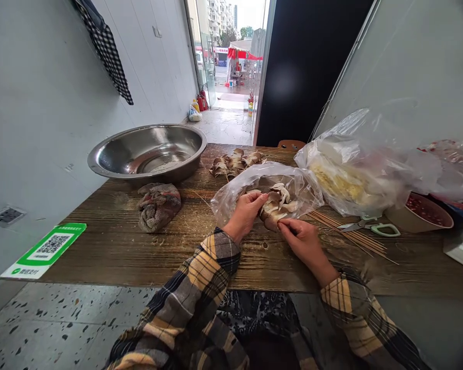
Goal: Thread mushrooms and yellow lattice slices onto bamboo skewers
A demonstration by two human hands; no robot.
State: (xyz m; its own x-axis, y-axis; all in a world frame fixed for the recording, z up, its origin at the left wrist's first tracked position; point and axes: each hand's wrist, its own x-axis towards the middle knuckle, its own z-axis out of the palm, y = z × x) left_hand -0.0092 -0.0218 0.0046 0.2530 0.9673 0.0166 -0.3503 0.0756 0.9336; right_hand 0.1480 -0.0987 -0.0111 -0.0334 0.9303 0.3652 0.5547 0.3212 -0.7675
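My left hand (247, 211) is closed around the edge of an oyster mushroom (273, 206) with a brown-grey cap and pale gills. My right hand (301, 241) pinches at the lower right rim of the same mushroom, thumb and index finger together. Whether a thin stick is also between those fingers I cannot tell. Just behind both hands lies an open clear plastic bag (304, 180) with more mushrooms inside. Beyond the bag, a skewered-looking pile of oyster mushrooms (235, 163) rests on the wooden table (200, 257). Bamboo skewers (355, 236) lie to the right of my right hand.
A large steel basin (146, 172) stands at the back left, with a crumpled grey cloth (159, 206) before it. Scissors (370, 225) lie near the skewers. Filled plastic bags (351, 169) and a tub of red contents (428, 209) crowd the right. A green QR-code card (48, 249) lies left.
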